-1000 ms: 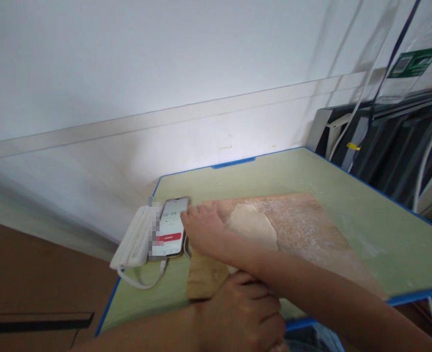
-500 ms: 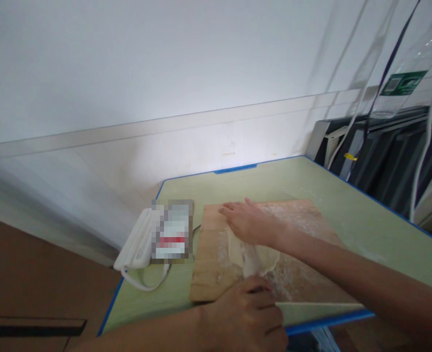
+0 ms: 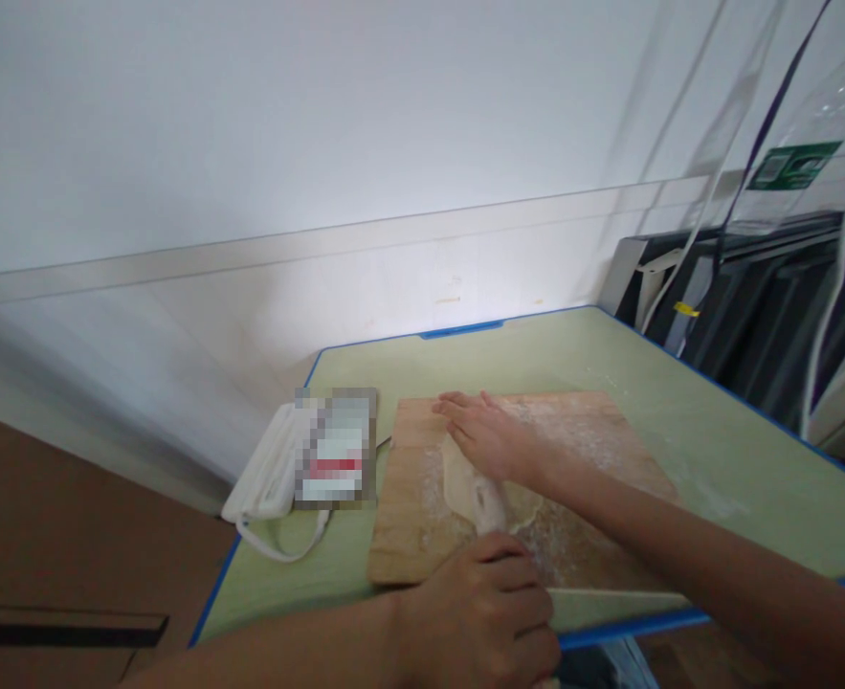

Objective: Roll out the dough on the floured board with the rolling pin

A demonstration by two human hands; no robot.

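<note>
A pale rolling pin (image 3: 490, 505) lies across a thin, flattened sheet of dough (image 3: 457, 485) on a floured wooden board (image 3: 402, 536). Around the pin's near end, at the board's front edge, my left hand (image 3: 490, 608) is closed in a fist. My right hand (image 3: 490, 435) lies over the far end, its fingers stretched out flat to the left and its palm hiding that end. Part of the dough's right side is covered by the right hand and forearm. White flour is spread over the board, mostly right of the dough.
The board rests on a green table (image 3: 537, 359) with blue edging, against a white wall. Left of it lie a phone (image 3: 336, 450), blurred out, and a white device (image 3: 268, 469) with a strap. At the right stand dark panels (image 3: 759, 297), a clear bottle (image 3: 795, 163) and hanging cords.
My right hand has shifted slightly right along with the pin. The pin now crosses the dough a little further right. My left hand keeps its grip on the near end.
</note>
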